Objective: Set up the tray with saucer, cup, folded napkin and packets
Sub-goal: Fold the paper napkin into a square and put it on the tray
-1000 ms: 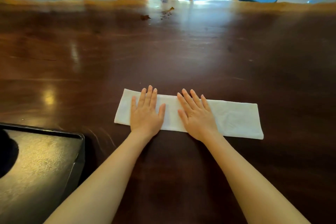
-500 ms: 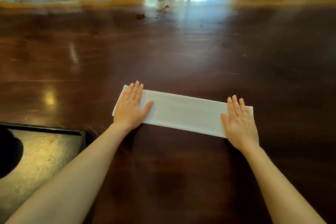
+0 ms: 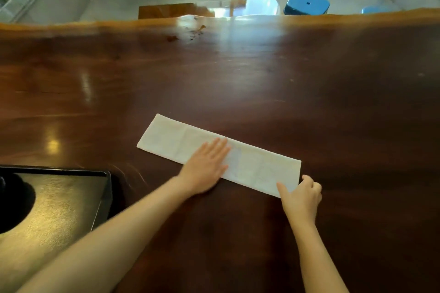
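Observation:
A white napkin (image 3: 171, 140), folded into a long strip, lies slanted on the dark wooden table (image 3: 238, 74). My left hand (image 3: 206, 166) rests flat on the strip's middle, fingers spread, blurred by motion. My right hand (image 3: 301, 194) pinches the strip's near right corner between thumb and fingers. A black tray (image 3: 71, 197) sits at the lower left, its right rim close to my left forearm; a dark round shape (image 3: 12, 204) lies in it at the frame's left edge. No cup or packets are in view.
The table's far edge (image 3: 214, 20) runs across the top. Beyond it stand a blue stool (image 3: 307, 3), a wooden bench and a carved wooden base on a pale floor.
My left hand slid from the napkin's left end to its middle. My right hand went from lying flat on the right end to pinching its near corner. The camera view shifted.

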The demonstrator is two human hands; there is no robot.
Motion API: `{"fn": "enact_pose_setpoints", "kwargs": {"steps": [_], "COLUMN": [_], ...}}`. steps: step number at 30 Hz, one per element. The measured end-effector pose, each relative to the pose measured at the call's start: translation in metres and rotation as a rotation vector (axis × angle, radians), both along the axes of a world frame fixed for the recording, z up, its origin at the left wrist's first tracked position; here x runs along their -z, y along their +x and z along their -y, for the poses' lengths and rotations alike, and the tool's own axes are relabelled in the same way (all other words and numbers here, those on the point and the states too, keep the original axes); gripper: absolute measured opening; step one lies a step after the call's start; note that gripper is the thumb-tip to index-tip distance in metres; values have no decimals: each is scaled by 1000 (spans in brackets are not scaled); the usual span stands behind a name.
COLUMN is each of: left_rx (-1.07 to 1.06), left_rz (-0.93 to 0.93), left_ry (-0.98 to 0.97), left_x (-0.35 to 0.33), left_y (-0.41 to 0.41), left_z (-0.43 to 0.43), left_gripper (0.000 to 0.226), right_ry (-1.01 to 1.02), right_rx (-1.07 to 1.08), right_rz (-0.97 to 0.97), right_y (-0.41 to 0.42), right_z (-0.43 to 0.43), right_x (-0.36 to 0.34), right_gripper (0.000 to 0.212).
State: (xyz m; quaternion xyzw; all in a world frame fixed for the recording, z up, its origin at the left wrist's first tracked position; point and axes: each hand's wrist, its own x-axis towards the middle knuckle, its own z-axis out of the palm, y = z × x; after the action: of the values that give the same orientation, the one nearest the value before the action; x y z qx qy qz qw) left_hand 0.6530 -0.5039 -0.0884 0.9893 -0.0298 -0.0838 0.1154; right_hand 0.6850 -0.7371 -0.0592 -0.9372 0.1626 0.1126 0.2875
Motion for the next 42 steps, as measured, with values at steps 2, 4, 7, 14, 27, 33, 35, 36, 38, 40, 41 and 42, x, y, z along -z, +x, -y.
{"fn": "enact_pose_setpoints", "kwargs": {"steps": [2,4,7,14,27,33,35,36,38,40,41,42], "left_rx": [-25,-48,-38,-175,-81,-169,-163,-159,-146,-133,-132,-135], "left_rz": [-49,-48,-89,-45,280,508,532,540,553,544,538,539], "left_ry": [-13,7,-6,-767,-1114,-863,-840,-821,-745,-599,-534,-502], "left_x": [8,13,10,-81,-344,-399,-400,-398,-386,-366,-353,-337], "left_y": [-7,-9,-8,30,123,136,134,131,120,101,87,70], "left_z": [25,29,28,37,-46,-49,-47,-45,-42,-38,-36,-32], "left_gripper": [57,57,57,61,21,19,22,23,24,23,23,24], "right_ry": [89,215,398,575,526,514,491,472,428,367,336,315], "right_rx": [84,215,319,-231,-597,-650,-678,-692,-709,-730,-751,-784], "right_rz": [-67,-119,-185,31,565,759,760,747,701,652,642,637], "right_y": [1,8,12,28,123,142,144,144,139,125,114,101], "right_z": [-4,-4,2,-14,-80,-94,-91,-89,-82,-74,-69,-64], "right_x": [-3,-2,-3,-94,-339,-383,-384,-381,-368,-347,-334,-320], "right_gripper": [71,67,42,15,13,18,18,18,19,19,18,17]}}
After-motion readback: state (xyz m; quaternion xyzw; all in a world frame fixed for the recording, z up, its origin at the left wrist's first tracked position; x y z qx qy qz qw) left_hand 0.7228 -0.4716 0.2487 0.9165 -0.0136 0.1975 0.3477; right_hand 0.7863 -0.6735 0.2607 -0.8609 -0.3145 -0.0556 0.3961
